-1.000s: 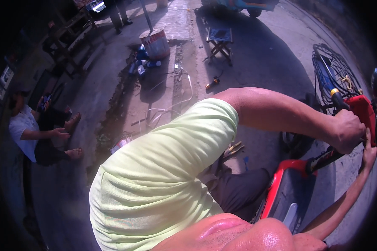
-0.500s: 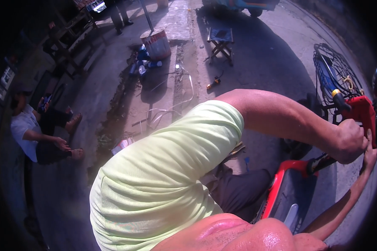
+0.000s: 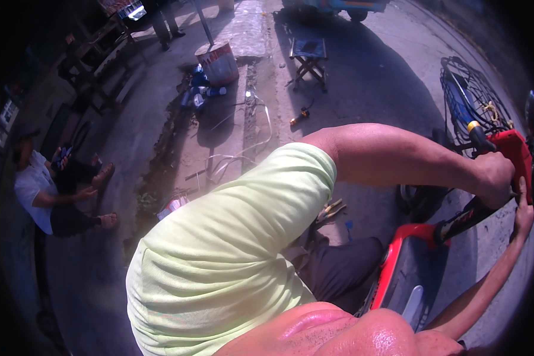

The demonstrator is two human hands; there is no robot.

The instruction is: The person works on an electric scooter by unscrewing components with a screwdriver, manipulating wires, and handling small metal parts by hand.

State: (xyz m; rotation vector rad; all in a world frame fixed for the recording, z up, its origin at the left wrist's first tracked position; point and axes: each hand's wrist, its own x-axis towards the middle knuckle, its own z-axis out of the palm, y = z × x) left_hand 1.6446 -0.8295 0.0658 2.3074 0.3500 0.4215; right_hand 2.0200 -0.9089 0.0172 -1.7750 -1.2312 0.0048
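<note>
My left arm reaches across to the right side. My left hand (image 3: 495, 179) is closed in a fist against a red front panel (image 3: 510, 145) of a red and black wheeled vehicle; whatever its fingers wrap round is hidden. Coming up from the lower right, my right hand (image 3: 523, 215) grips the lower edge of that panel, one digit straight along its face and the rest mostly out of sight. A black tube (image 3: 466, 221) runs below my left hand to the vehicle's red frame (image 3: 404, 232). Above the fist is a black handle with a yellow band (image 3: 476, 133).
A wire basket (image 3: 457, 83) stands beyond the panel. Ahead are a folding stool (image 3: 308, 50), a black and orange tool (image 3: 301, 117) and a rusty bucket (image 3: 218, 64) with blue cans (image 3: 199, 95). Yellowish-handled tools (image 3: 332, 210) lie near my leg. A person (image 3: 38, 190) sits at left.
My left fist has moved slightly up, baring more of the black tube. More of the yellowish-handled tools shows under my arm. The seated person's hand has shifted.
</note>
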